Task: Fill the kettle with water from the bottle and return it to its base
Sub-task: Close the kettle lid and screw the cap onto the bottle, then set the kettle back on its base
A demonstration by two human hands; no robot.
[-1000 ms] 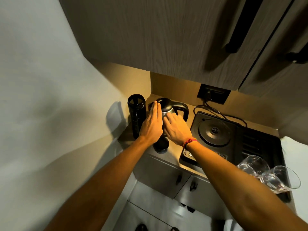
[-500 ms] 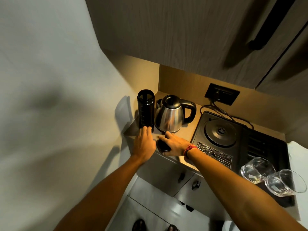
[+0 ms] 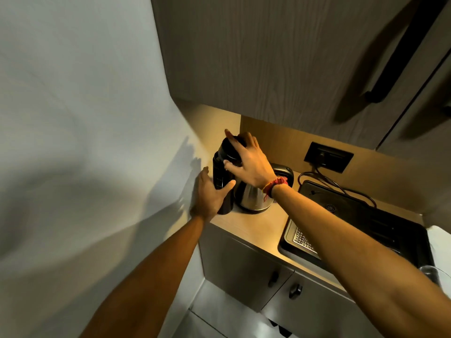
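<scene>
A tall black bottle [image 3: 220,173] stands in the counter's left corner, against the wall. My left hand [image 3: 210,196] wraps around its lower body. My right hand [image 3: 250,161] sits on top of the bottle, fingers closed over its black cap [image 3: 230,145]. The steel kettle [image 3: 253,199] with a black handle [image 3: 284,171] stands on the counter right beside the bottle, partly hidden behind my right wrist. Its round base [image 3: 330,208] lies apart to the right, on a black tray [image 3: 380,223].
A wall socket [image 3: 328,157] with a cable sits behind the tray. A glass [image 3: 430,273] shows at the right edge. Overhead cabinets [image 3: 268,57] hang low above the counter. Cupboard doors with knobs [image 3: 273,279] are below.
My right hand rose from the counter's front edge with the cap and now rests on the bottle's top. My left hand moved up onto the bottle's body. The view shifted left.
</scene>
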